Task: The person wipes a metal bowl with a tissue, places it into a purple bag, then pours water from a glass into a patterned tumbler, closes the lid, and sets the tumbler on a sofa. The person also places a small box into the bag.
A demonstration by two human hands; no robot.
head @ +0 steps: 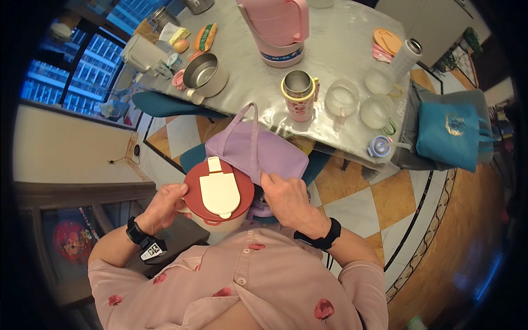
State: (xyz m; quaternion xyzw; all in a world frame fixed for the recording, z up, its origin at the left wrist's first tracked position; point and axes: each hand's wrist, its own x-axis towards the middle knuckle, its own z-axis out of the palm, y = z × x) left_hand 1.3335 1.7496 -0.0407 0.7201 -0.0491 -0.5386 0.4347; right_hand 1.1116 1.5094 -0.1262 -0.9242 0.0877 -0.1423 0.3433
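My left hand [167,204] grips the handle side of a cream food container with a red lid [247,187]. A cream flap piece sits on that lid, with a small tab at its far end. My right hand [286,198] has its fingers closed on the edge of a lilac fabric bag [280,154], just right of the container. The bag leans against the table edge, its handle loop standing up. Beyond it, an open steel-lined tumbler [299,101] with a yellow rim stands on the table.
On the table [330,45] are a pink pitcher [276,24], a steel-lined pot [208,78], glass mugs [341,99], a blue-lidded cup [379,146] and a white bottle [406,57]. A teal bag [447,134] rests on a chair at the right. A dark wooden cabinet [31,194] is at the left.
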